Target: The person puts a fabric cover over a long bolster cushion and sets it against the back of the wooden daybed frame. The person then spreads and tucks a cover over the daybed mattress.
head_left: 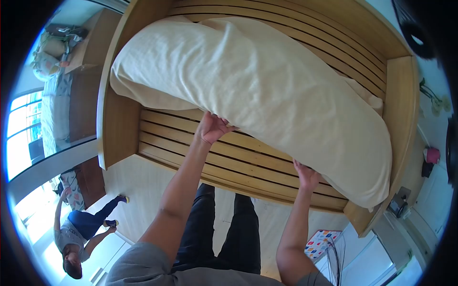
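A long, cream-coloured cloth-covered cushion (pixel 267 81) lies slantwise across a slatted wooden bench (pixel 176 136). Under its near edge, left of the middle, my left hand (pixel 213 127) is bent round the cloth, thumb stretched to the right and fingertips partly hidden. Farther right, my right hand (pixel 307 175) holds the same near edge, its fingers partly beneath the cushion. The cushion's left end rests by the bench's left side panel, and its right end reaches the right side panel.
Another person (pixel 78 233) is at the lower left, beside a patterned cloth. A wooden cabinet (pixel 90 43) stands at the upper left. A colourful patterned mat (pixel 322 243) and thin dark twigs are at the lower right. Pale floor (pixel 138 190) lies before the bench.
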Motion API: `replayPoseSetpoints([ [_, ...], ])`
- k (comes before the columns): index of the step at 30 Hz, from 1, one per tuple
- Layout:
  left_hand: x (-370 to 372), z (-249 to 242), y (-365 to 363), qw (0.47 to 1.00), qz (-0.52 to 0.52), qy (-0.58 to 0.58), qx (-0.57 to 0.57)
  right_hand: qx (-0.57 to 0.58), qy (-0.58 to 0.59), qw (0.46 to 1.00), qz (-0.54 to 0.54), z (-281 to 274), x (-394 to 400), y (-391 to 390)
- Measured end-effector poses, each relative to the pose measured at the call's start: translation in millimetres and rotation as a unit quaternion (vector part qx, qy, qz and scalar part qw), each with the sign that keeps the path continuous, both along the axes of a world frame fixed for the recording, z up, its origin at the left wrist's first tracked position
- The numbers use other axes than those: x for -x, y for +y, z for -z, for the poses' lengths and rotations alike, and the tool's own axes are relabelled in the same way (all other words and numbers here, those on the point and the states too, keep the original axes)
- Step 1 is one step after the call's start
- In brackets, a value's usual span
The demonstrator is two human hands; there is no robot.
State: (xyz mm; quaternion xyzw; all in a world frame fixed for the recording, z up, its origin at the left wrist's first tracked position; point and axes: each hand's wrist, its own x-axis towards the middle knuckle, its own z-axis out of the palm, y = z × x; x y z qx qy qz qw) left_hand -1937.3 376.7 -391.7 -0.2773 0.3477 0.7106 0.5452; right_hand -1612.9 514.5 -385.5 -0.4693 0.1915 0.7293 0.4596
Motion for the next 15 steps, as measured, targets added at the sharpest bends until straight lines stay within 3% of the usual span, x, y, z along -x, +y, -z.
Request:
replayPoseSetpoints([
  [1, 2.1, 0.4, -3.6, 0.998, 0.040, -0.023, -0.050, -0.117, 0.078, 0.990, 0.014, 25.8, 1.8, 11.7],
  [3, 16.4, -1.9, -14.8, 0.992, 0.077, -0.039, -0.095, -0.197, 0.037, 0.980, 0.004, 43.8, 6.3, 40.7],
  [5, 29.6, -11.6, -26.8, 0.996, 0.043, -0.016, 0.080, -0.178, -0.035, 0.983, -0.013, 53.0, 0.6, 66.0],
  [8, 91.0, 0.0, -51.5, 0.987, -0.124, 0.074, 0.077, -0.155, -0.081, 0.984, -0.024, 71.6, 1.0, 90.5],
  [10, 143.0, 20.2, -67.8, 0.979, -0.157, 0.087, -0.098, -0.149, -0.096, 0.984, -0.024, 83.3, 7.3, 105.8],
  [13, 174.3, 44.0, -68.1, 0.963, -0.216, 0.150, -0.061, -0.144, -0.108, 0.984, -0.020, 101.4, 18.5, 130.1],
  [15, 180.0, 55.3, -66.2, 0.955, -0.223, 0.164, -0.108, -0.141, -0.108, 0.984, -0.018, 114.0, 26.8, 147.0],
])
